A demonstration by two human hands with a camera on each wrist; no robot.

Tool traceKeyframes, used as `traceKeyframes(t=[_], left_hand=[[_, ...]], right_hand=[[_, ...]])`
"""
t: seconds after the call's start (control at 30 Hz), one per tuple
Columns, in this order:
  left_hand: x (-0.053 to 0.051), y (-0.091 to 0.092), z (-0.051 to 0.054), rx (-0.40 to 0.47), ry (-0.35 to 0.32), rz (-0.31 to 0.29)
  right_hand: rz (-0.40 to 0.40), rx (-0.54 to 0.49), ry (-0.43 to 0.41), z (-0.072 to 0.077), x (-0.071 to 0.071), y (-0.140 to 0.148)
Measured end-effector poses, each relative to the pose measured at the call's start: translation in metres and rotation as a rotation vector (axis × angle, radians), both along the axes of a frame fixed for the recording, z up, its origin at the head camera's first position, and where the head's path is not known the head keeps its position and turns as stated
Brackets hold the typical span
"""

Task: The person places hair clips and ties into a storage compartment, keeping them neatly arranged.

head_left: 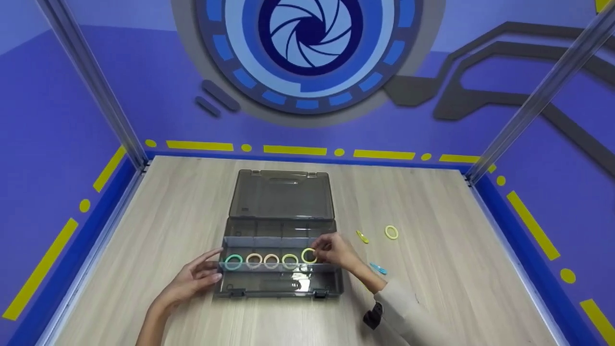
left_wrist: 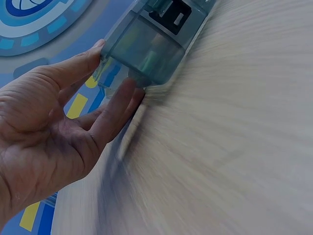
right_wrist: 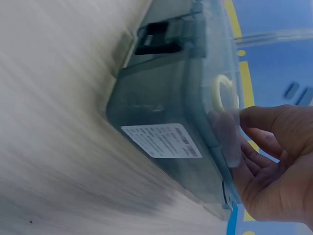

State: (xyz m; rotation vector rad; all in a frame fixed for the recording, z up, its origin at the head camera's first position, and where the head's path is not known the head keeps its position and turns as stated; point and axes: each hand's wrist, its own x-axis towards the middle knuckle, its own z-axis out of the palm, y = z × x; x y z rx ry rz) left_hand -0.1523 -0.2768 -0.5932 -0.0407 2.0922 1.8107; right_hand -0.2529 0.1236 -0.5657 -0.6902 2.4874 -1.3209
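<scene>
A grey translucent box (head_left: pixel 307 283) lies with its lid (head_left: pixel 283 194) raised at the back. Inside its middle row stand a green ring (head_left: pixel 234 262), two pale orange rings (head_left: pixel 254 261) and a yellow-green ring (head_left: pixel 289 261). My right hand (head_left: pixel 338 251) pinches a yellow ring (head_left: pixel 308 255) at the row's right end; in the right wrist view that ring (right_wrist: pixel 217 93) shows behind the box wall. My left hand (head_left: pixel 190 281) touches the box's left end with its fingers extended, and in the left wrist view the hand (left_wrist: pixel 58 122) rests its fingertips against that end.
Right of the box lie a yellow clip (head_left: pixel 362 236), a yellow ring (head_left: pixel 391 232) and a blue clip (head_left: pixel 378 268), the last beside my right forearm. Blue-purple panels with yellow marks (head_left: pixel 295 150) stand around the wooden table (head_left: pixel 432 288).
</scene>
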Motion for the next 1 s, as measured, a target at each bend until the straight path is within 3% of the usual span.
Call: traceKeyframes(t=[0.13, 0.53, 0.77, 1.0], left_hand=[[0.0, 0.0, 0.0, 0.01, 0.001, -0.005], [0.001, 0.001, 0.0, -0.005, -0.025, 0.022], [0.0, 0.003, 0.0, -0.005, -0.022, 0.033], [0.002, 0.002, 0.0, -0.014, -0.038, 0.036]], right_hand=[[-0.021, 0.084, 0.084, -0.001, 0.003, -0.004], [-0.079, 0.206, 0.216, -0.004, 0.008, -0.014], [-0.102, 0.275, 0.264, -0.004, 0.009, -0.016], [-0.087, 0.235, 0.251, -0.005, 0.011, -0.015]])
